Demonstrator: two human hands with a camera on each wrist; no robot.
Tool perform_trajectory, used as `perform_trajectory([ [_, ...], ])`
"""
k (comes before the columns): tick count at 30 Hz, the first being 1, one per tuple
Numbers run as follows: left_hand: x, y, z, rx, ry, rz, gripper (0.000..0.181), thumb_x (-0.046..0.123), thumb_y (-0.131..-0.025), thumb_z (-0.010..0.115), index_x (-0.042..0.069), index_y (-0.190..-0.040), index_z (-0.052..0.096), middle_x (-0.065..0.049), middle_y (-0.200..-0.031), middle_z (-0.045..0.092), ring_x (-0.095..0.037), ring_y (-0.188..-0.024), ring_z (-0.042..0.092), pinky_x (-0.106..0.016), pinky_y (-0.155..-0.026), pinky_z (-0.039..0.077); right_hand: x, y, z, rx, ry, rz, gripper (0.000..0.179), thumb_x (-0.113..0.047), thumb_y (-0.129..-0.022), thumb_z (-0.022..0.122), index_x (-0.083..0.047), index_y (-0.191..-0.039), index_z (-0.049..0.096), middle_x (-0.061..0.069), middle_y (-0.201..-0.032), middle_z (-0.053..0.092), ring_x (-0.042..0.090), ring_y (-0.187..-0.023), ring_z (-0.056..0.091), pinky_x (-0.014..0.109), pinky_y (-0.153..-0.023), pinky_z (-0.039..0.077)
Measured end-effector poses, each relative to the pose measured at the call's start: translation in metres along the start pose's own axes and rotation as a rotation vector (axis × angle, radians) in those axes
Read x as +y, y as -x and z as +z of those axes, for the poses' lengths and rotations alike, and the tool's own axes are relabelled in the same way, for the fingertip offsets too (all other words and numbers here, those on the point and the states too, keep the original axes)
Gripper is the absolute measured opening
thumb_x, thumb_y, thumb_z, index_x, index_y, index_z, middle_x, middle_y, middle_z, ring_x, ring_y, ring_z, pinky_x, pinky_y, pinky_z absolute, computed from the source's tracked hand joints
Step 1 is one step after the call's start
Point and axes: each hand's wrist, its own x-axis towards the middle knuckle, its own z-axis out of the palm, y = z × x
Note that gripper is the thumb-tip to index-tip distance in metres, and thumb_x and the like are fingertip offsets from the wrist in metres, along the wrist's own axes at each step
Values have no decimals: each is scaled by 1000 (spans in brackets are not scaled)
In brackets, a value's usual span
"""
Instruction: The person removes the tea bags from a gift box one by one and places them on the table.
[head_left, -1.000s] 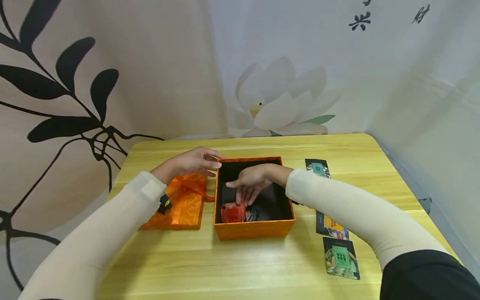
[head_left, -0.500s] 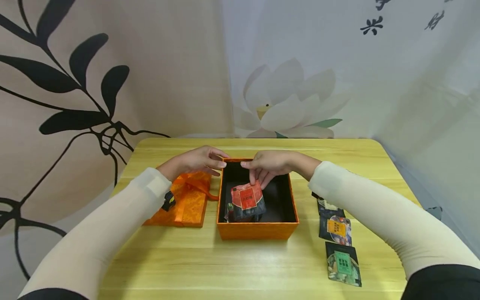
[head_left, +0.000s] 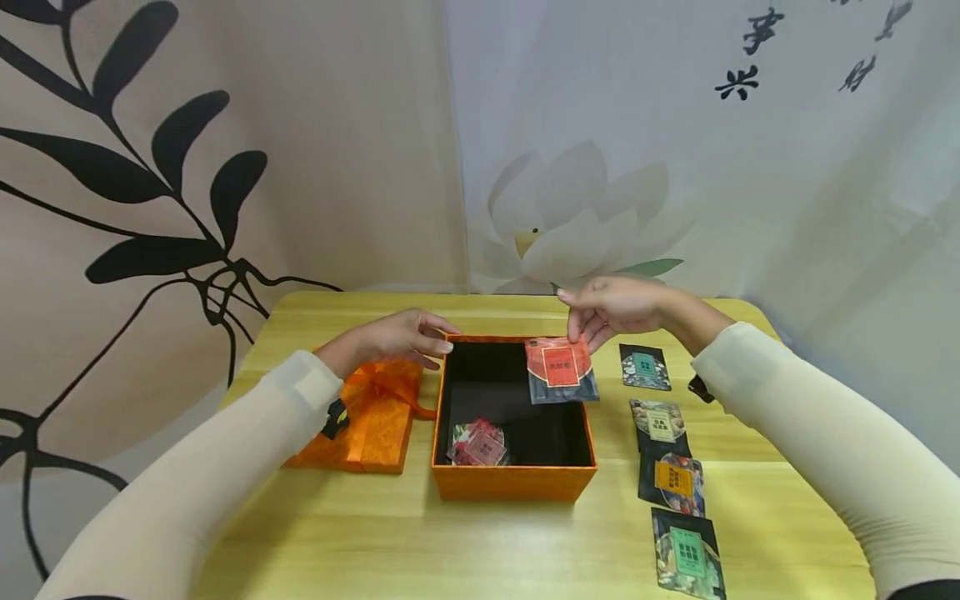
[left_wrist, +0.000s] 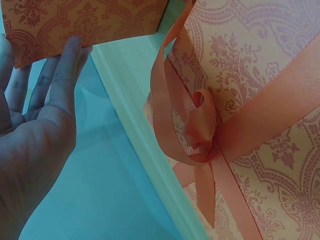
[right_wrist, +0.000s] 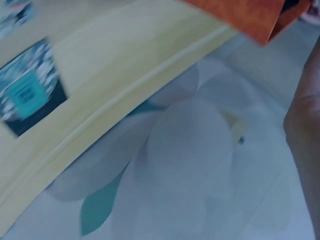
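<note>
While the left hand [head_left: 401,340] touches the far left corner of the orange box [head_left: 513,483], fingers loosely extended and grasping nothing I can see, the right hand [head_left: 615,307] pinches a red sachet [head_left: 561,367] by its top edge, thumb against fingers. From the head view, that sachet hangs over the box's right wall, partly above the black interior; holding it so high leaves its printed face uncovered, and the other hand is probably there to steady the box. A pink sachet [head_left: 478,446] lies inside, at the near left corner. Four dark sachets [head_left: 672,477] lie face up in a column on the table [head_left: 360,533], perhaps so each label can be read, with a strip of wood showing between them and the box. A ribboned orange piece [head_left: 367,425] sits just left of the box, leaving little room on that side. At the left wrist, the fingers reach the box's lower edge, mostly straight, with the looped ribbon [left_wrist: 272,112] near and the table's edge running between. At the right wrist, the fingertips are out of sight, so I cannot tell the grip there; the far table edge runs diagonally, a teal-labelled sachet [right_wrist: 32,95] lying inside it.
</note>
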Motion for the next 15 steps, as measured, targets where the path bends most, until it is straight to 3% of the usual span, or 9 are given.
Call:
perform_trajectory([
  [7, -2, 3, 1, 5, -9, 1, 50, 14, -103, 65, -1, -149, 51, -25, -155, 45, -45, -135, 53, -50, -103, 53, 23, 40, -44, 78, -3, 13, 63, -44, -114, 31, 0, -92, 71, 4, -83, 68, 15, -74, 67, 38, -80, 63],
  [15, -3, 3, 1, 13, -10, -4, 49, 13, -103, 65, -1, -148, 52, -23, -153, 47, -43, -134, 55, -50, -103, 54, 69, 78, -83, 253, 39, 96, 66, -51, -112, 29, -2, -90, 67, 1, -82, 65, 13, -72, 65, 36, -78, 63],
])
